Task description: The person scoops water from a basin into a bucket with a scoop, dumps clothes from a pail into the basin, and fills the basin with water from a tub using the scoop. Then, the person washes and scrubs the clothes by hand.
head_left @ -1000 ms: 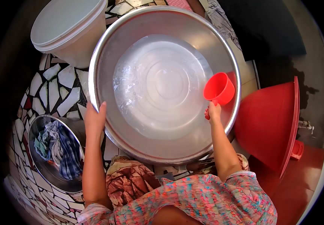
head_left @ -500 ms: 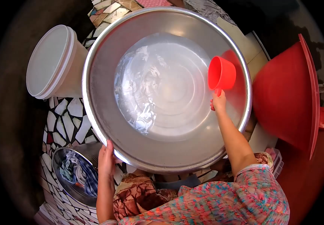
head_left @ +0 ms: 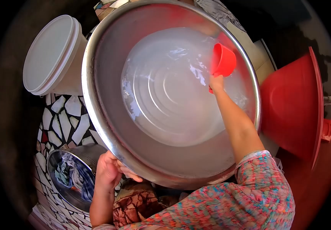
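A large metal basin (head_left: 110, 126) takes up the middle of the head view, tilted with its left side raised. Shallow water (head_left: 165, 88) lies in its bottom, reaching toward the right wall. My left hand (head_left: 113, 168) is closed on the lower-left rim, its fingers curled beneath the edge. With my right hand (head_left: 216, 82) I grip the handle of a red plastic dipper (head_left: 227, 62), whose mouth faces left over the water near the right wall.
A lidded white bucket (head_left: 50, 55) stands at the left. Below it, a metal pail (head_left: 92, 153) holds crumpled cloths (head_left: 73, 174) on the mosaic stone floor (head_left: 64, 126). A big red tub (head_left: 292, 107) leans on its side at the right, near a tap (head_left: 330, 100).
The basin's left side has come up and its water has shifted to the right. My left hand has turned under the rim. The dipper has moved slightly up and left.
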### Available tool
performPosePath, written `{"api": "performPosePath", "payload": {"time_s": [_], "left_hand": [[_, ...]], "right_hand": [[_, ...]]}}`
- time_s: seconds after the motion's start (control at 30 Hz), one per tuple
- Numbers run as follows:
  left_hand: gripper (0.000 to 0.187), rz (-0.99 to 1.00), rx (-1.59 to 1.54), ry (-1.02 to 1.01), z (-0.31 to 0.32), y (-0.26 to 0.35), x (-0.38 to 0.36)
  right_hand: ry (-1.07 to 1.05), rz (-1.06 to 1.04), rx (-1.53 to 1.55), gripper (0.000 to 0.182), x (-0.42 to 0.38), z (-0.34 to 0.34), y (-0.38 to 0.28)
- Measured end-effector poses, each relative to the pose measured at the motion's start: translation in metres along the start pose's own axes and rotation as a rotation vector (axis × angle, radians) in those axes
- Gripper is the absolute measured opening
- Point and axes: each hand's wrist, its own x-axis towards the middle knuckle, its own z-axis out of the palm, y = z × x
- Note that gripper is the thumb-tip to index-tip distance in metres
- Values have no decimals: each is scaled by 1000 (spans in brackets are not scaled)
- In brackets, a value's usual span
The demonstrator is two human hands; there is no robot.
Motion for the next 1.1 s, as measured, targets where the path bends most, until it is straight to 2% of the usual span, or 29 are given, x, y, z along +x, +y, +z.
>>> {"api": "performPosePath", "payload": {"time_s": [0.07,0.13,0.17,0.23,0.33,0.5,0.57,0.63,0.7,0.77,0.9,1.1], "left_hand": [[66,43,-68,-70,7,6,7],[43,-8,-112,-216,13,14,17],[43,4,-111,-216,17,16,19],[31,-12,-79,-267,27,21,23],[31,15,-27,-325,38,27,32],[32,63,-73,-330,51,22,35],[32,-9,-123,-362,49,16,33],[32,25,-110,-378,47,10,33],[30,-22,-74,-440,46,8,33],[29,2,-81,-414,48,12,36],[28,22,-125,-435,40,7,38],[27,-32,-139,-450,37,4,37]], "right_hand": [[-33,-33,41,25,4,9,-7],[-274,122,311,17,-1,7,-24],[-277,111,310,17,7,6,-20],[-640,238,993,14,24,0,-10],[-789,312,1142,12,13,-25,-15],[-1010,280,1151,24,-42,-84,-64],[-1051,234,1070,23,-77,-106,-99],[-1109,224,1054,25,-110,-122,-134],[-1142,188,1013,26,-143,-133,-173],[-1206,117,983,26,-173,-138,-214],[-1263,27,874,17,-237,-126,-285],[-1174,-261,585,20,-304,-70,-363]]}}
